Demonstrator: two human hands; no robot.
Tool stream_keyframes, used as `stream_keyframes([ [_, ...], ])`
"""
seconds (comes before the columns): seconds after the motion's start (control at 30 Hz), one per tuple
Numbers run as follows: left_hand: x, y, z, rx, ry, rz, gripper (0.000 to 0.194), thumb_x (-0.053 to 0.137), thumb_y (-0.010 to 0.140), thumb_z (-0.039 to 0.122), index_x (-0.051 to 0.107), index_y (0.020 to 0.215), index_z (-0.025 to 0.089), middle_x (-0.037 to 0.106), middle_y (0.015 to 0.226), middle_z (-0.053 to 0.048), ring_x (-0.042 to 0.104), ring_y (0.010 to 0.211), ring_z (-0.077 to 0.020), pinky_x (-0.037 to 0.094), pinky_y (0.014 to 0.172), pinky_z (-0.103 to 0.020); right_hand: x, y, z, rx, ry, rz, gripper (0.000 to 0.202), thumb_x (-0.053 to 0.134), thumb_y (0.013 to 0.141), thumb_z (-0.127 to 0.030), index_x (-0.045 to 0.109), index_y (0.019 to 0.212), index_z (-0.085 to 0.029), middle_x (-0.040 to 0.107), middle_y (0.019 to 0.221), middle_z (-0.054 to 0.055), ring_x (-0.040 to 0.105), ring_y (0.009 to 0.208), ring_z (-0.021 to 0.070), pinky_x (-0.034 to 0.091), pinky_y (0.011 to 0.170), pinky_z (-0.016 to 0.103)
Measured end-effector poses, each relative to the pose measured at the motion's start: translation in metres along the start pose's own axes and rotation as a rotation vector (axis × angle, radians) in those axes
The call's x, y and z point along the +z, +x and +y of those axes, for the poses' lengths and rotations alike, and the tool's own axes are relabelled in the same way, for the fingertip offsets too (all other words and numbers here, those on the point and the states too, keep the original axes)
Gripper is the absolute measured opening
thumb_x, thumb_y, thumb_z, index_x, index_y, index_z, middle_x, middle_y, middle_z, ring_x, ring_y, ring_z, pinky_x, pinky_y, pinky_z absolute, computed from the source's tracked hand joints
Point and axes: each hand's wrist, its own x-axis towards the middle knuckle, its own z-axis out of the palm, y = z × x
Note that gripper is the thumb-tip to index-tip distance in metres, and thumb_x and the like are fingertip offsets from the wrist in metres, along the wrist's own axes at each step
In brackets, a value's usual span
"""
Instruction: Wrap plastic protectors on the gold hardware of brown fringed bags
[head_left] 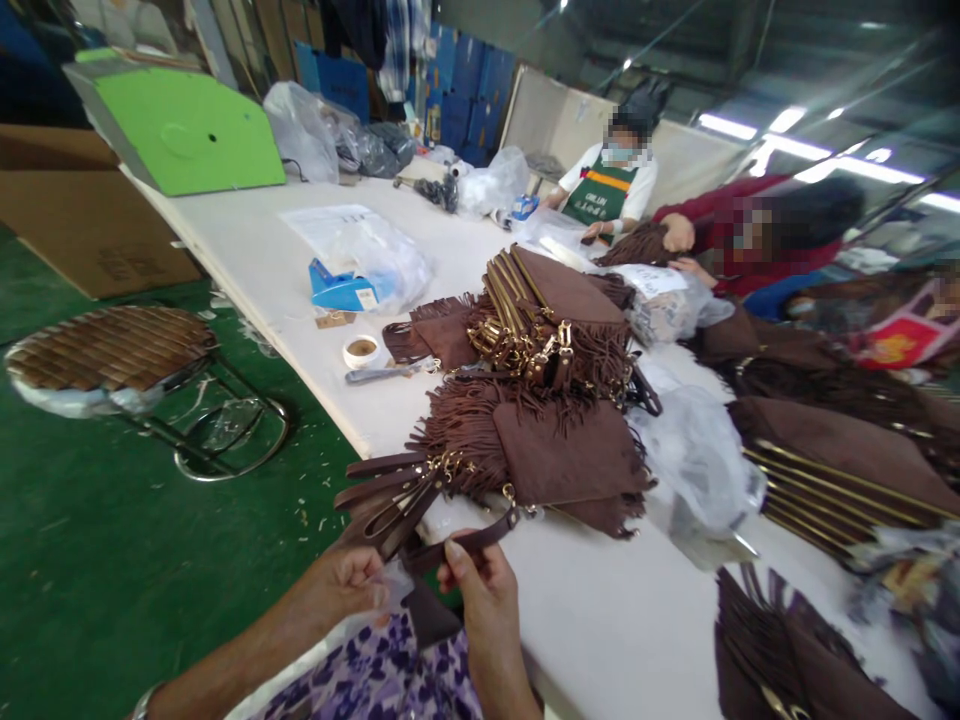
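At the near edge of the bench [600, 620], the left hand [352, 585] and right hand [484, 590] meet over a brown strap [469, 543]. The right hand's fingers [459, 560] are closed on the strap, thumb on top. The left hand's fingers are curled shut near the strap's near end and against a bit of clear plastic [394, 585]; whether they grip the strap itself cannot be told. The strap runs up and right to a gold clasp [514, 510] on a fringed bag [555, 455], which lies flat on the bench just beyond the hands. More straps [390, 490] fan off the near edge beside it.

Behind that bag, toward the middle of the bench, stands a stack of bags [547, 320] with gold zips, fringe hanging down. Left of the stack, near the left edge, lie a tape roll [361, 351] and a blue tool [341, 290] partly under a plastic bag [390, 255]. To the right sit a crumpled clear bag [697, 455] and further brown bags [840, 450].

Off the bench, on the green floor, stands a stool [112, 350]. At the far left corner sits a green machine [187, 125]. Along the far right edge, other people work; one in a green apron [600, 195] sits farthest back.
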Motion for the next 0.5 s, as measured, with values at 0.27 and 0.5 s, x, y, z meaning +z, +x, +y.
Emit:
stream_keyframes([
  [0.27, 0.009, 0.005, 0.004, -0.018, -0.021, 0.007, 0.049, 0.082, 0.065, 0.056, 0.062, 0.072, 0.013, 0.072, 0.065, -0.009, 0.062, 0.056, -0.0178, 0.040, 0.053, -0.024, 0.002, 0.001, -0.001, 0.001, 0.051, -0.001, 0.032, 0.073, 0.079, -0.041, 0.062, 0.095, -0.015, 0.063, 0.064, -0.002, 0.055, 0.057, 0.0110, 0.044, 0.054, 0.021],
  [0.5, 0.011, 0.002, 0.013, -0.037, 0.096, -0.001, 0.052, 0.074, 0.069, 0.063, 0.066, 0.073, 0.012, 0.072, 0.069, -0.009, 0.061, 0.060, -0.0191, 0.040, 0.057, -0.026, -0.001, 0.001, 0.001, 0.004, 0.033, 0.010, 0.034, 0.073, 0.078, -0.042, 0.062, 0.096, -0.015, 0.064, 0.065, -0.001, 0.055, 0.058, 0.0117, 0.044, 0.055, 0.022],
])
